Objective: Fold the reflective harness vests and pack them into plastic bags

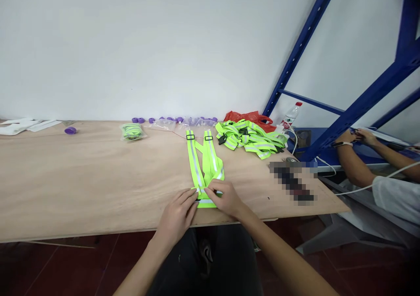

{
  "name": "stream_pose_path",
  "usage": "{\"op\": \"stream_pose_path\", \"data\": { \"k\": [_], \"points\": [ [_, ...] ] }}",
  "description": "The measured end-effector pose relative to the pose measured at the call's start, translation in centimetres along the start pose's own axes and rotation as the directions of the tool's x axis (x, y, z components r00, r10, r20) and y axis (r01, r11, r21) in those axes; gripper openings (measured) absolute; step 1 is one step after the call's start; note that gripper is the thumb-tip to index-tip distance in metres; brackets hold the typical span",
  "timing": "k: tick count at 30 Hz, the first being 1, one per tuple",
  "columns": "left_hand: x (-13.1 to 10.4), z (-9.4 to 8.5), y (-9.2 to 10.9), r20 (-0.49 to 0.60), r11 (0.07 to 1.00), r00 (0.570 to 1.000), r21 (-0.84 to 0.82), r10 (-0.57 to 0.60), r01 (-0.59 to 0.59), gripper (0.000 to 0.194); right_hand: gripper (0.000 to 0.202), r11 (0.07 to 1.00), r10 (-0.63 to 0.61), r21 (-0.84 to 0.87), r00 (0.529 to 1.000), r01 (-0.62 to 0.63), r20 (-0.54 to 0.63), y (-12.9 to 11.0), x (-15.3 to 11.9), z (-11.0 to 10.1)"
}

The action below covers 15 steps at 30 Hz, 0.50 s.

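Observation:
A neon yellow-green reflective vest (213, 158) with silver stripes lies on the table in front of me. Its two straps run away from me, each with a black buckle near its far end. At the near end, my left hand (177, 210) has thumb and fingers closed on the left edge of the vest's band. My right hand (226, 197) pinches the same band a little to the right. Fingers hide part of the band, and a dark piece barely shows by my left fingertips.
More reflective vests (251, 138) are heaped at the back right before a red plastic bag (249, 117). A bagged vest (133, 131), purple caps (70, 130) and clear bags line the wooden table's (98, 182) back. Right stand a bottle (291, 115), blue rack (300, 47) and another person's arms (354, 160).

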<state>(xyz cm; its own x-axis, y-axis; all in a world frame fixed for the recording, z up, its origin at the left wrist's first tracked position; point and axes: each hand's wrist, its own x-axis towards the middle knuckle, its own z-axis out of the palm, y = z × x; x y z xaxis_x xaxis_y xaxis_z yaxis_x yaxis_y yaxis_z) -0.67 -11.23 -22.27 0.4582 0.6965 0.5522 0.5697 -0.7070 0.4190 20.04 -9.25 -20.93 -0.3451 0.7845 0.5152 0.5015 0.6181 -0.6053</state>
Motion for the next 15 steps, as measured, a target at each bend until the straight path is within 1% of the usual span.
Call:
{"op": "stream_pose_path", "data": {
  "k": [2,3,5,7,9,12,15],
  "points": [
    [-0.2,0.1,0.1,0.027,1.000,0.999,0.000,-0.026,0.026,0.032,0.026,0.977,-0.063,-0.209,0.994,0.044,-0.084,0.0,-1.7,-0.8],
    [-0.2,0.1,0.2,0.048,0.999,0.998,0.011,-0.031,0.031,0.036,0.020,0.944,-0.106,-0.322,0.989,0.069,-0.099,0.0,-2.7,-1.2],
    [-0.3,-0.2,0.3,0.087,0.999,0.996,0.048,-0.023,0.019,0.040,0.015,0.867,-0.171,-0.486,0.983,0.114,-0.075,0.0,-4.5,-2.0],
    [-0.3,-0.4,0.4,0.099,0.997,0.995,0.080,0.001,-0.009,0.035,0.020,0.815,-0.194,-0.563,0.980,0.139,-0.040,-0.1,-5.9,-2.5],
    [-0.2,-0.7,0.3,0.094,0.995,0.995,0.089,0.033,-0.041,0.027,0.024,0.797,-0.200,-0.585,0.980,0.148,-0.025,-0.2,-6.8,-2.7],
    [0.0,-0.9,0.0,0.138,0.990,0.983,0.052,0.120,-0.128,0.019,0.027,0.849,-0.147,-0.516,0.989,0.113,-0.025,-0.1,-7.5,-2.9],
    [0.6,-1.0,-0.2,0.218,0.981,0.957,-0.025,0.193,-0.193,0.033,0.028,0.916,-0.081,-0.395,0.997,0.071,-0.010,0.3,-7.7,-3.4]
  ]
}}
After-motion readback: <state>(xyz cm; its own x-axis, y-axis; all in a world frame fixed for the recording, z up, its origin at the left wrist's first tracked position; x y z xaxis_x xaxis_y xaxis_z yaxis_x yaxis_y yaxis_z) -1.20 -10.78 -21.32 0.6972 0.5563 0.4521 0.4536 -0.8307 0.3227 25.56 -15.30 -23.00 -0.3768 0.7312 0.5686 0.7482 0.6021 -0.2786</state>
